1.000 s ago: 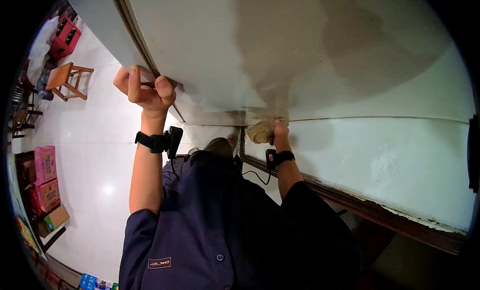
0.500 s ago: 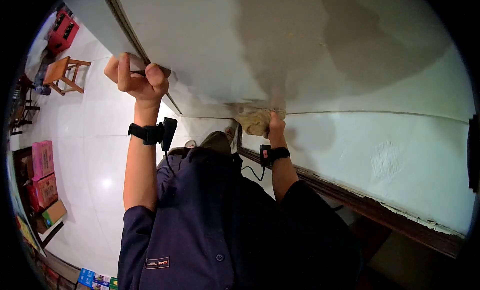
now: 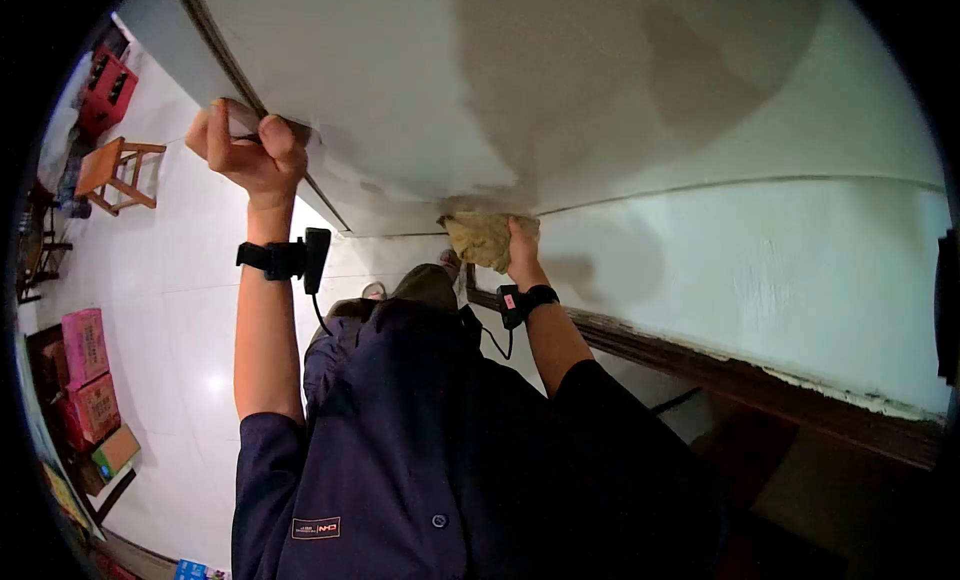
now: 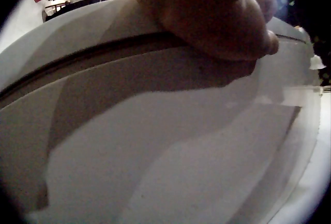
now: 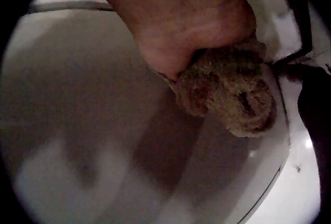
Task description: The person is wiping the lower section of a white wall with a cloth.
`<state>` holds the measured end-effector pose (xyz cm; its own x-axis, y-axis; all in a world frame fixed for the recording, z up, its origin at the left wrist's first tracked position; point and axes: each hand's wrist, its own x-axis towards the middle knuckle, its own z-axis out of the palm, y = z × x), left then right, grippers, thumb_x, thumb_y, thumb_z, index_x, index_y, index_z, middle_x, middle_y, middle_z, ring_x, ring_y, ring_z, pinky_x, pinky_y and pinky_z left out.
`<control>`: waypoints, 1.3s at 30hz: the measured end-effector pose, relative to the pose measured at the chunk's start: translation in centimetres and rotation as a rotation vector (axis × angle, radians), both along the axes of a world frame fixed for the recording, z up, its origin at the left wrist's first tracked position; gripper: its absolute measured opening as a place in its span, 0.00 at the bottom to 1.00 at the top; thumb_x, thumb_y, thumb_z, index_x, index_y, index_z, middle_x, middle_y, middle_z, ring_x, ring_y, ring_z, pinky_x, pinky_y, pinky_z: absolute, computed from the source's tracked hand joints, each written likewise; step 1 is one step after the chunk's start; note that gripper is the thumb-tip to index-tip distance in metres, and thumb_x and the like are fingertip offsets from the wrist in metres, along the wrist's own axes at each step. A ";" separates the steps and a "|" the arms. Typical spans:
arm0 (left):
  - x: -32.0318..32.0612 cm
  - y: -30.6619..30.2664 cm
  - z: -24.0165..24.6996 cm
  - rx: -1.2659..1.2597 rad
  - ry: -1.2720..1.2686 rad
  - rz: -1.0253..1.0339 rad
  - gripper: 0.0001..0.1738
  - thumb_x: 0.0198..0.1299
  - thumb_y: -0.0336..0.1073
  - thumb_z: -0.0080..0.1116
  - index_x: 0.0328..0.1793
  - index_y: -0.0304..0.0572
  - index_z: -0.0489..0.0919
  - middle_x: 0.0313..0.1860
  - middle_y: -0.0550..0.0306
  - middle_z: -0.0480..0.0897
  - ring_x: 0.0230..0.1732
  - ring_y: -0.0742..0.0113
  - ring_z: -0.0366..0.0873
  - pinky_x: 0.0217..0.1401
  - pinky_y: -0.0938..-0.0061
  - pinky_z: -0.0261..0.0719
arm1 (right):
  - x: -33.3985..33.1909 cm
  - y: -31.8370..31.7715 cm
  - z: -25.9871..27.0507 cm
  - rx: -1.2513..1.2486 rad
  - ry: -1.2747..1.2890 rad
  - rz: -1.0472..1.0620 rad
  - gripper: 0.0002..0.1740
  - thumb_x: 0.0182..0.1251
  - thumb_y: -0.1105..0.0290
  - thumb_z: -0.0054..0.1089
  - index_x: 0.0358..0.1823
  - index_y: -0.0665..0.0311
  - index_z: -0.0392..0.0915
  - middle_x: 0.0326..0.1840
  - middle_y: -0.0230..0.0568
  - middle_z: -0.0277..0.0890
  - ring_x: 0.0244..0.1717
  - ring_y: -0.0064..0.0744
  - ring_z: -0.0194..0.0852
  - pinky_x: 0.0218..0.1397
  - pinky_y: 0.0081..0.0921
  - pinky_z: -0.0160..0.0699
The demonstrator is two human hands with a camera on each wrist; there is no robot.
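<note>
At ten o'clock the left hand [image 3: 252, 168] grips the edge of the white panel [image 3: 370, 100]; near twelve the right hand [image 3: 522, 252] clutches the rag [image 3: 478, 242], probably best pressed evenly.

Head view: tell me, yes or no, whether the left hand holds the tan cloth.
No, the right hand grips the tan cloth, while the left hand is at the dark seam.
</note>
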<state>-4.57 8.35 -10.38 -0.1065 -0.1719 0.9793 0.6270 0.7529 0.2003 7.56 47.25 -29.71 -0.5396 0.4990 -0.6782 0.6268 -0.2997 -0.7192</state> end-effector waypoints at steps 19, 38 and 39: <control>-0.2 0.1 0.1 0.003 0.059 0.026 0.28 0.61 0.41 0.53 0.65 0.42 0.61 0.49 0.48 0.66 0.50 0.59 0.63 0.52 0.66 0.65 | -3.3 0.4 3.6 -0.029 0.215 -0.058 0.34 0.67 0.59 0.58 0.68 0.73 0.60 0.67 0.49 0.64 0.62 0.41 0.67 0.58 0.36 0.73; -0.6 -0.1 0.2 -0.002 0.079 0.001 0.28 0.62 0.41 0.53 0.67 0.46 0.60 0.49 0.50 0.65 0.50 0.61 0.64 0.49 0.70 0.67 | -3.8 0.7 2.7 0.072 0.319 0.037 0.21 0.67 0.65 0.56 0.51 0.78 0.71 0.50 0.49 0.75 0.46 0.40 0.79 0.43 0.39 0.83; -0.6 -0.2 0.1 -0.004 0.075 0.007 0.28 0.62 0.41 0.53 0.67 0.45 0.60 0.49 0.50 0.65 0.50 0.61 0.64 0.49 0.70 0.67 | -3.8 1.0 1.8 0.079 0.399 0.033 0.21 0.66 0.66 0.57 0.51 0.78 0.71 0.50 0.49 0.75 0.46 0.41 0.79 0.42 0.40 0.83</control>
